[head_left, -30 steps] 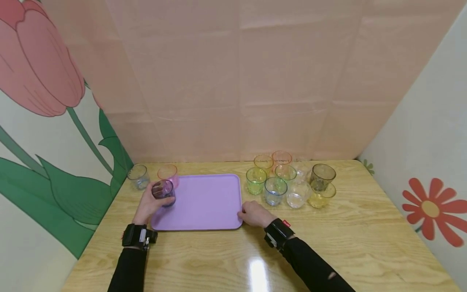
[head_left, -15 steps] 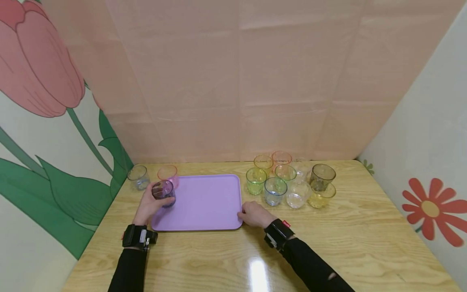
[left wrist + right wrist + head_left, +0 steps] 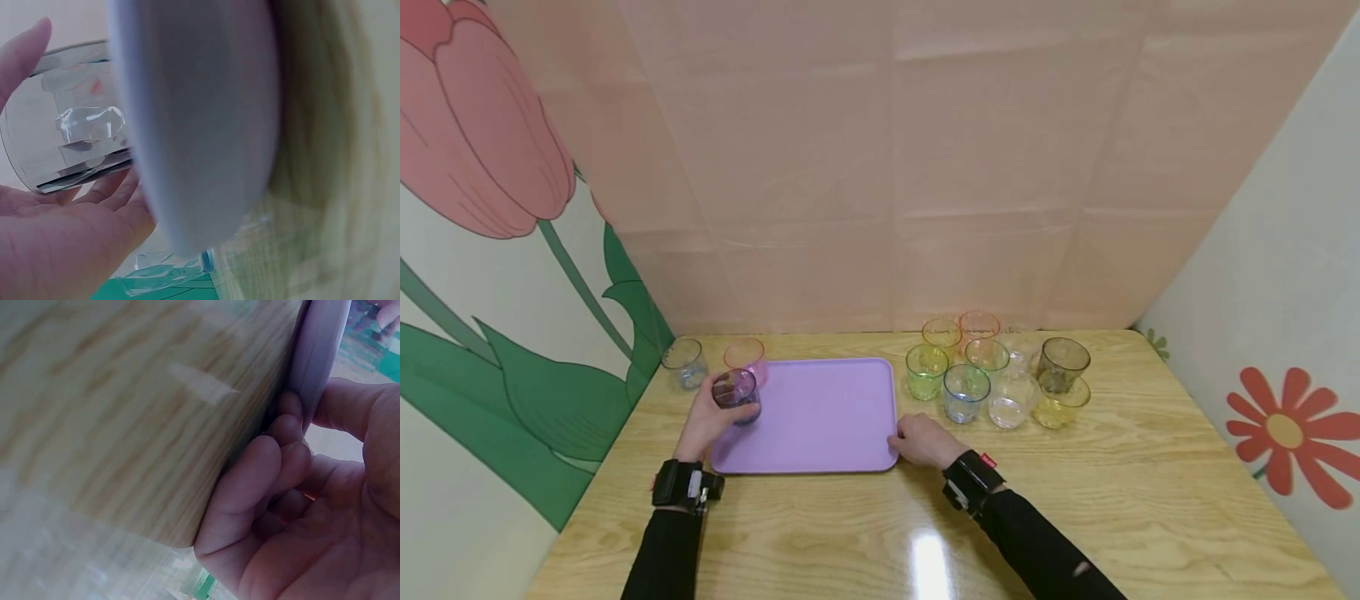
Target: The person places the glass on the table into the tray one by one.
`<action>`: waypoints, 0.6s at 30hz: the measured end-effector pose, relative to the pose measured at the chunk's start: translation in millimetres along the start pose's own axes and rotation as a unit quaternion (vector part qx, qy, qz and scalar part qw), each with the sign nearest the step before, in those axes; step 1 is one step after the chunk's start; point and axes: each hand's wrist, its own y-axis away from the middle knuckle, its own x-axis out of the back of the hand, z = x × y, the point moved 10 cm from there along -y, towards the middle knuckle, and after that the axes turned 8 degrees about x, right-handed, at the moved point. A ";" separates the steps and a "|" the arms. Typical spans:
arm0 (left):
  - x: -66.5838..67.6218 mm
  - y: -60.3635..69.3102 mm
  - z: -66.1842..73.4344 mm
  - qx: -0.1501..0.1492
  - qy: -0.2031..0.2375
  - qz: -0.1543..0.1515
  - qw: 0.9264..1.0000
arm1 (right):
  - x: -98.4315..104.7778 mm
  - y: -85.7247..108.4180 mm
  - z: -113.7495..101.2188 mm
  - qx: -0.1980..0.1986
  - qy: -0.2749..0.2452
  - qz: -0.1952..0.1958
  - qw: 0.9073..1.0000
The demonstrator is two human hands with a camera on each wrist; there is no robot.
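My left hand [image 3: 703,421] grips a dark purple-tinted drinking glass [image 3: 735,392] at the left end of a lilac rectangular tray [image 3: 827,417]. In the left wrist view, thumb and fingers lie on opposite sides of the glass [image 3: 81,125], and the tray's edge [image 3: 200,125] hides its base. Whether the glass rests on the tray or hovers just over it, I cannot tell. At the tray's front right corner, my right hand [image 3: 925,440] pinches the rim. The right wrist view has the thumb over the tray's rim [image 3: 322,347] and curled fingers [image 3: 244,478] beneath it.
Behind the left hand stand a clear bluish glass [image 3: 686,367] and a pink glass [image 3: 747,357]. Right of the tray, several tinted glasses cluster, among them a green glass [image 3: 927,375], a blue glass [image 3: 966,396], a smoky glass [image 3: 1063,365] and a yellow glass [image 3: 1060,410].
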 end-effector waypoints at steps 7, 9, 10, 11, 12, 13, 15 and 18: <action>2.7 4.4 3.5 0.001 0.019 0.004 1.000 | 1.2 -0.3 -1.8 0.011 -0.001 0.005 1.000; 4.5 5.5 5.2 0.004 0.039 0.007 0.999 | 1.1 -0.1 -2.0 0.013 -0.003 0.005 1.000; 5.8 5.5 5.5 0.008 0.045 0.010 0.999 | 1.1 -0.2 -2.0 0.014 -0.002 0.005 1.000; 7.1 5.7 5.6 0.011 0.048 0.013 0.999 | 1.1 -0.3 -2.0 0.016 -0.002 0.006 1.000; 8.7 5.8 5.7 0.013 0.054 0.018 0.998 | 1.3 -0.2 -2.3 0.018 -0.001 0.006 1.000; 10.9 5.5 5.2 0.016 0.058 0.025 0.998 | 1.6 0.0 -2.8 0.020 -0.001 0.007 1.000; 15.7 5.0 3.9 0.019 0.064 0.042 0.997 | 2.4 0.0 -4.1 0.025 0.003 0.011 1.000; 26.5 5.8 3.0 0.016 0.070 0.081 0.994 | 1.9 0.8 -6.2 0.027 0.002 0.010 1.000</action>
